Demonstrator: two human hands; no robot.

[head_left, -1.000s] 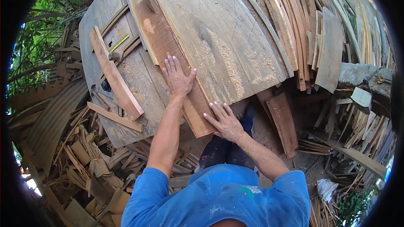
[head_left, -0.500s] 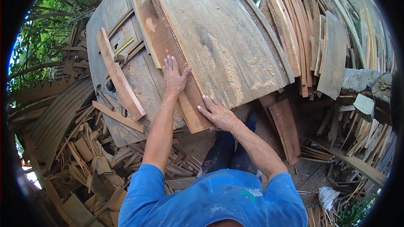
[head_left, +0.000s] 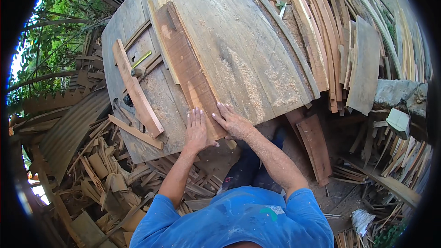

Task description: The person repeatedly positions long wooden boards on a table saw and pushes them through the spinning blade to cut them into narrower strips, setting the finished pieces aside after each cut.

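Here one brown board point(head_left: 186, 66) lies under the left hand point(head_left: 196, 132) and the right hand point(head_left: 234, 122)

In the head view I count two bare hands and one long brown board, with one thin dark piece point(head_left: 171, 18) on its far end. One pale strip point(head_left: 162, 41) lies close along its left side. Farther to the left there are one narrower board point(head_left: 138, 92), one slim stick point(head_left: 136, 132) near its lower end, and one yellow strip point(head_left: 141, 59).

The near end of the brown board is between and below the hands. The left hand lies open on its left part, the fingers straight and close together, the thumb spread out. The right hand is also open, its fingers reaching over the right edge. Neither hand is closed around the wood; how strongly they press, I cannot tell.

The table point(head_left: 216, 9) is made of worn, greyish planks, with sawdust point(head_left: 251, 85) scattered at the right of the board. On the left of the table are heaped wood scraps point(head_left: 115, 181), too many for counting, one corrugated sheet point(head_left: 76, 131) and green foliage point(head_left: 57, 34). On the right, many long planks point(head_left: 312, 41) stand side by side, near one concrete block point(head_left: 392, 93).
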